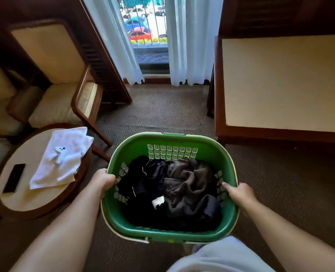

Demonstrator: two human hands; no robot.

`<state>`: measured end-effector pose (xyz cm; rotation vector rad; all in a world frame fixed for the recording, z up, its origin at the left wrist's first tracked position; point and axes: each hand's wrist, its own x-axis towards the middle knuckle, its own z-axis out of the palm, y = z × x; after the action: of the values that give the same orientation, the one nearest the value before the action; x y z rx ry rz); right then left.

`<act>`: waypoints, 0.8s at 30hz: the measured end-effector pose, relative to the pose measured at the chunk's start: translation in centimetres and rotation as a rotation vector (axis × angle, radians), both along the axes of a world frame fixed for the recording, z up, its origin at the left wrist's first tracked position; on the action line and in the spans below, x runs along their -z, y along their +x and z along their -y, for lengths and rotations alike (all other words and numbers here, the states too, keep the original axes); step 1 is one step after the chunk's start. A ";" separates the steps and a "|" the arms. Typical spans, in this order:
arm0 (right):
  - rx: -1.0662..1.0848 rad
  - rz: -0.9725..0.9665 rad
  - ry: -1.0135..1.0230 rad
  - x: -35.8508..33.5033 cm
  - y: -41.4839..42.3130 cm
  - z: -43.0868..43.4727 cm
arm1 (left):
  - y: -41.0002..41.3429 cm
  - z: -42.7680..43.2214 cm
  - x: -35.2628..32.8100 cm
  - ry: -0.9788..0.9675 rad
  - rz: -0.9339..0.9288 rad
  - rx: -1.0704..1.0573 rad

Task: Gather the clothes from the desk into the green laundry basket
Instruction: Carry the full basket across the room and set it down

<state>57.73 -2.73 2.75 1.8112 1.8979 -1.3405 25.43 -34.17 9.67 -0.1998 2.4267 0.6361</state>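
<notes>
I hold the green laundry basket (135,146) in front of me, above the carpet. My left hand (102,180) grips its left rim and my right hand (239,193) grips its right rim. Inside lie dark clothes: a black garment (141,179) on the left and a grey-brown one (190,185) on the right, with a small white tag showing. The desk (280,81) stands at the right with a bare cream top.
A round side table (25,197) at the left carries a white towel (62,156) and a dark phone (14,177). Behind it stands a cushioned armchair (60,91). White curtains (190,40) frame a window ahead. Brown carpet covers the floor.
</notes>
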 end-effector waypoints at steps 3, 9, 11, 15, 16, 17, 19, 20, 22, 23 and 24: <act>0.032 0.010 -0.025 0.6 -3.5 -0.5 | -4.0 0.0 0.7 -0.036 0.001 0.033; 0.225 0.011 -0.099 0.6 -9.1 -1.4 | -9.5 -1.4 0.5 -0.073 -0.011 0.116; 0.253 0.022 -0.086 0.7 -10.4 -1.4 | -11.2 -2.3 0.6 -0.067 -0.005 0.165; 0.289 0.022 -0.040 -0.2 -12.8 -0.4 | -16.2 -3.9 2.0 -0.117 0.010 0.328; 0.308 0.014 -0.034 -0.1 -13.4 0.1 | -17.8 -4.2 3.0 -0.133 0.010 0.384; 0.340 0.010 -0.039 -0.4 -14.0 1.0 | -19.0 -4.8 3.2 -0.141 0.011 0.433; 0.408 0.004 -0.026 -0.6 -15.3 2.7 | -21.0 -6.5 2.2 -0.152 0.001 0.525; 0.445 0.009 -0.013 -0.6 -16.0 3.6 | -22.1 -7.4 1.9 -0.168 -0.017 0.576; 0.533 0.009 -0.005 -1.2 -17.6 5.5 | -24.6 -9.2 1.4 -0.215 -0.041 0.655; 0.587 0.013 -0.009 -1.5 -18.5 6.6 | -25.9 -10.0 1.2 -0.235 -0.048 0.682; 0.639 0.010 -0.007 -1.5 -19.4 7.5 | -27.3 -11.0 1.0 -0.250 -0.061 0.724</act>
<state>38.34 -10.27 4.30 2.5350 1.3405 -1.4873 -1.84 -23.20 8.67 0.5842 2.3918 0.0127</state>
